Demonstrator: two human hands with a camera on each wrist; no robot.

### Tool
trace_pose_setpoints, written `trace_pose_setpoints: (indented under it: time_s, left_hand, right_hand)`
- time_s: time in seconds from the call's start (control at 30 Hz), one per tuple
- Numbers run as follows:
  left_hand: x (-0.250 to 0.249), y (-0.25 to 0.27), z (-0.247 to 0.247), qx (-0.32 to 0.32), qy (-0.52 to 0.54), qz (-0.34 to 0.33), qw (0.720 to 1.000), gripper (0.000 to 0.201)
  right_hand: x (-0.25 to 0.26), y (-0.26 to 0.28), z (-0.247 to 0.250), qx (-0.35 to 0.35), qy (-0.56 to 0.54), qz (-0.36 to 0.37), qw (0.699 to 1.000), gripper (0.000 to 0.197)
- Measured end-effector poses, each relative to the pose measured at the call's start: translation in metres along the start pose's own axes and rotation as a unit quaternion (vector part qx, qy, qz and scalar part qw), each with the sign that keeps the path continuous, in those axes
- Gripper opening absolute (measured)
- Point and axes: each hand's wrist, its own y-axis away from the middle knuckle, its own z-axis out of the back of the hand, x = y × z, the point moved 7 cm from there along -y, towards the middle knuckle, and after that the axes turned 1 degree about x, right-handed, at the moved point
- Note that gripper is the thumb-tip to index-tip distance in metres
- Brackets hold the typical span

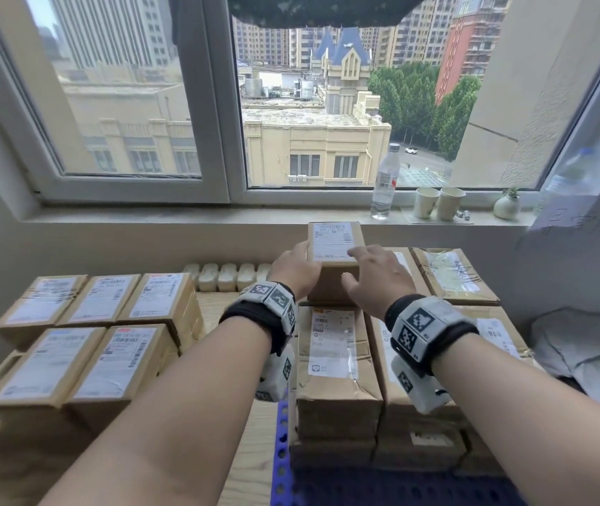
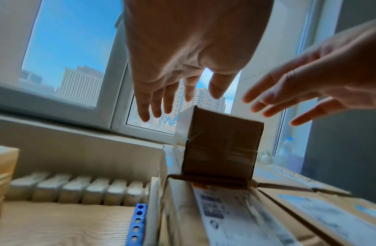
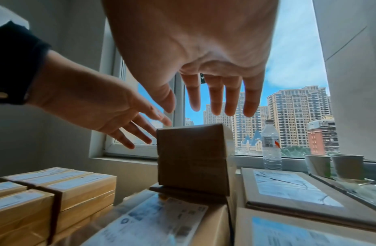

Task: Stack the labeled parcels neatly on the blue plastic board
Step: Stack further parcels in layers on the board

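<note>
A small brown parcel (image 1: 333, 246) with a white label stands on top of the parcel stack (image 1: 335, 359), which rests on the blue plastic board (image 1: 282, 451). My left hand (image 1: 295, 268) is at the parcel's left side and my right hand (image 1: 375, 275) at its right front. In the left wrist view the left hand (image 2: 178, 93) hovers with straight fingers above the parcel (image 2: 220, 146), clear of it. In the right wrist view the right hand (image 3: 214, 96) is also spread above the parcel (image 3: 193, 158). Neither hand holds anything.
Several more labeled parcels (image 1: 108, 323) lie in rows on the wooden table (image 1: 247, 451) to the left. A water bottle (image 1: 385, 184), two paper cups (image 1: 439, 202) and a small vase (image 1: 506, 206) stand on the windowsill. A white radiator (image 1: 229, 277) runs behind the table.
</note>
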Motion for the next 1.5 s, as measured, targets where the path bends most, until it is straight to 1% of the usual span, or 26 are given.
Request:
trace_pose_setpoints:
  time_s: [0.1,0.27,0.33,0.43,0.67,0.83,0.97,1.03,1.13,1.3,1.4,1.5]
  left_hand:
    - [0.012,0.024,0.004,0.002,-0.046,0.009,0.999,0.052]
    - [0.044,0.069,0.021,-0.020,-0.125,0.024,0.992,0.050]
    - [0.061,0.085,0.031,-0.024,-0.140,0.036,0.989,0.051]
    - [0.083,0.105,0.047,-0.030,-0.165,0.056,0.984,0.051]
    - [0.138,0.137,0.086,-0.045,-0.167,0.107,0.979,0.050]
    - [0.180,0.148,0.122,-0.064,-0.169,0.119,0.976,0.046]
    - [0.223,0.154,0.155,-0.052,-0.170,0.135,0.975,0.049]
    - [0.247,0.156,0.172,-0.047,-0.167,0.142,0.974,0.047]
    - [0.284,0.158,0.198,-0.045,-0.163,0.149,0.974,0.043]
    - [0.343,0.150,0.230,-0.022,-0.156,0.146,0.977,0.049]
    - [0.375,0.144,0.240,-0.008,-0.142,0.147,0.979,0.050]
    - [0.397,0.138,0.246,0.003,-0.124,0.151,0.981,0.049]
  right_hand:
    - [0.014,0.017,-0.005,0.005,0.001,0.018,1.000,0.047]
    - [0.048,0.042,-0.028,0.038,-0.030,0.069,0.996,0.042]
    - [0.063,0.052,-0.038,0.056,-0.044,0.089,0.994,0.043]
    - [0.088,0.064,-0.051,0.068,-0.036,0.120,0.990,0.044]
    - [0.151,0.076,-0.071,0.069,-0.032,0.176,0.981,0.041]
    - [0.206,0.081,-0.097,0.083,-0.014,0.208,0.974,0.041]
    - [0.258,0.082,-0.121,0.084,0.006,0.228,0.970,0.041]
    - [0.284,0.084,-0.134,0.086,0.018,0.238,0.967,0.042]
    - [0.320,0.084,-0.154,0.102,0.031,0.231,0.967,0.043]
    - [0.367,0.077,-0.184,0.120,0.027,0.197,0.973,0.044]
    - [0.385,0.075,-0.207,0.144,-0.004,0.141,0.980,0.045]
    - [0.393,0.071,-0.225,0.150,-0.069,0.062,0.984,0.045]
